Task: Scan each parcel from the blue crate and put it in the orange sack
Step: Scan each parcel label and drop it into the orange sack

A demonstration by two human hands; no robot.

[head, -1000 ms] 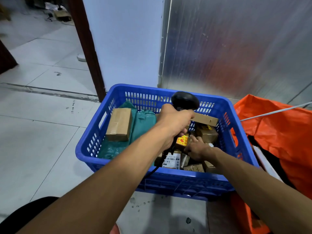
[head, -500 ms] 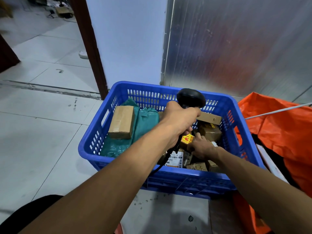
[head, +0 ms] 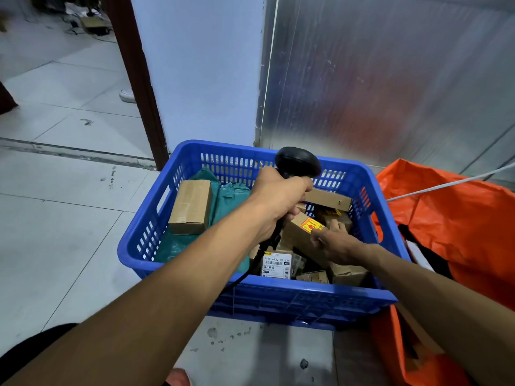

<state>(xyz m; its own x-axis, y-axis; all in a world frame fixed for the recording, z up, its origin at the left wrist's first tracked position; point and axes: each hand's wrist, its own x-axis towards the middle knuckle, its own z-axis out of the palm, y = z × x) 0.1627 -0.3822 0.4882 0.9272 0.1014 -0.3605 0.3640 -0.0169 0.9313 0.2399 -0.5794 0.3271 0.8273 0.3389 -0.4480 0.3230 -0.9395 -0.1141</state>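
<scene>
Pale tiled floor stretching away on the left, a white wall and a ribbed metal panel standing behind, a dark brown door frame running down between floor and wall. Blue crate sitting on the floor in the middle, slotted walls all round, holding a jumble of parcels. Left hand reaching over the crate, fingers curling tightly round the handle of a black barcode scanner, its rounded head pointing away toward the far wall of the crate and its dark cable trailing down past the wrist. Right hand reaching into the right half of the crate, fingers and thumb pinching the end of a small cardboard parcel with a red and yellow sticker, tilting up just under the scanner hand. Lying around it: a taped brown box resting on green plastic mailers on the left side, a flat brown box leaning against the far right wall, a parcel with a white barcode label facing up near the front wall, more small cartons crowding the right corner. Orange sack gaping open just beside the crate on the right, touching its right wall, a pale cord crossing above it.
</scene>
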